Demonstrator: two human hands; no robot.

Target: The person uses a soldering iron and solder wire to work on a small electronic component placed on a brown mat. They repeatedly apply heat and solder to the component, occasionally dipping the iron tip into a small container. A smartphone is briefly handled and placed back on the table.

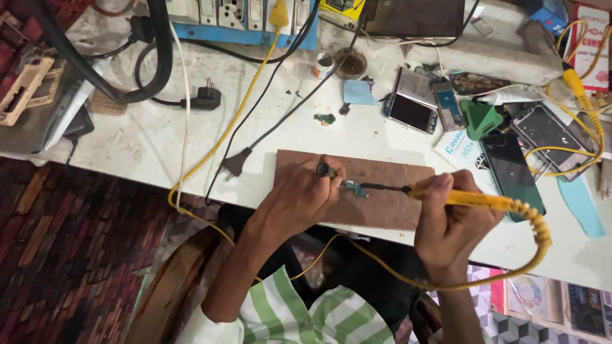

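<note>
My right hand (449,220) grips a yellow-handled soldering iron (475,200), and its dark tip reaches left to a small green circuit part (354,187). That part lies on a brown board (389,191) set on the white workbench (146,137). My left hand (299,194) rests on the board just left of the part. Its fingers pinch a small dark-tipped tool (324,170) that touches the part. The iron's yellow cord (542,236) loops down below my right wrist.
Opened phones (413,105) and a dark phone (510,172) lie to the right, with a green triangular pick (479,119). Black plugs (205,97) and cables cross the left of the bench. A blue switch panel (242,19) sits at the back. Brick floor lies at the left.
</note>
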